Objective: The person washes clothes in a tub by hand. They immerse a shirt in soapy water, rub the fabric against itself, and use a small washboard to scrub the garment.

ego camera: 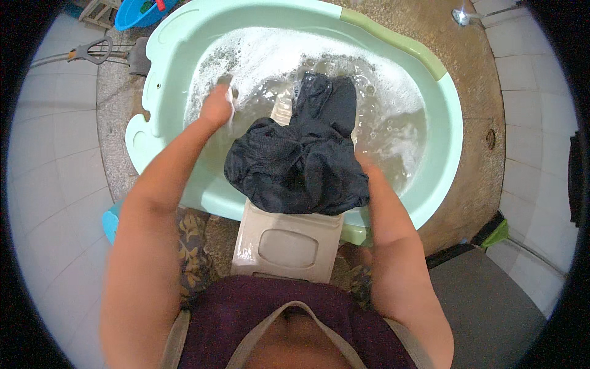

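A wet dark garment lies bunched over a pale plastic washboard, its narrower part trailing into soapy water inside a mint-green plastic tub. At the left of the garment, my left hand is over the foamy water, blurred, with something whitish at its fingers; whether that is foam or an object I cannot tell. My right hand is at the garment's right edge, mostly hidden beside or beneath the cloth, so its grip does not show.
Past the tub's upper left rim are a blue basin and a grey-handled item. A grey flat surface lies at the lower right. White tiles border the brown stone-like floor.
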Tool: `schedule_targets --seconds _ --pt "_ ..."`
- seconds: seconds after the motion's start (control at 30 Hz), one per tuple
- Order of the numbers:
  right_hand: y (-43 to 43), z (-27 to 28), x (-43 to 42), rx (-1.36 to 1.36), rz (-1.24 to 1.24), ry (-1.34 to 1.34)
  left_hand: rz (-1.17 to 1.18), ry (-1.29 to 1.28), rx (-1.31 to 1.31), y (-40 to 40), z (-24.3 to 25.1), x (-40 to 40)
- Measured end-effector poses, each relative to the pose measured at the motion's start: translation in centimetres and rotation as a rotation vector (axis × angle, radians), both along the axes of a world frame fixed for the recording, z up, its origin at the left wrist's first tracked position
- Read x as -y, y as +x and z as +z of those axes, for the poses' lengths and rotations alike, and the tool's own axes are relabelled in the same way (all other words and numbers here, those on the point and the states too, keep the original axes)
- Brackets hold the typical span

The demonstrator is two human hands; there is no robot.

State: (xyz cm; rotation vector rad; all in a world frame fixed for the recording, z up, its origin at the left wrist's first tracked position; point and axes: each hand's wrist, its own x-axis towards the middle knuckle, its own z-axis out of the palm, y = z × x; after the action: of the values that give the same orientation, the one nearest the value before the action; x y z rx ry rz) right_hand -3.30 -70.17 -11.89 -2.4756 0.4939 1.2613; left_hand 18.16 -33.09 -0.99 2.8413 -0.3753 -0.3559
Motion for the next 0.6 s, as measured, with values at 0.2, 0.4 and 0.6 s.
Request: schedule_targets --seconds 0.2,0.4,0.6 --pt "-1.3 -0.2 0.3 -0.062 0.023 0.015 0.181 -0.147 -0.376 -3.1 -7.8 4.8" --pt "-1.7 -0.1 0.8 -0.083 0.036 0.014 0.315 -0.258 -0.532 -6.4 -8.4 6.9" --pt "-0.2 -0.5 0.8 -0.037 0.012 0.019 0.538 -0.408 -0.633 -5.2 -8.4 3.7"
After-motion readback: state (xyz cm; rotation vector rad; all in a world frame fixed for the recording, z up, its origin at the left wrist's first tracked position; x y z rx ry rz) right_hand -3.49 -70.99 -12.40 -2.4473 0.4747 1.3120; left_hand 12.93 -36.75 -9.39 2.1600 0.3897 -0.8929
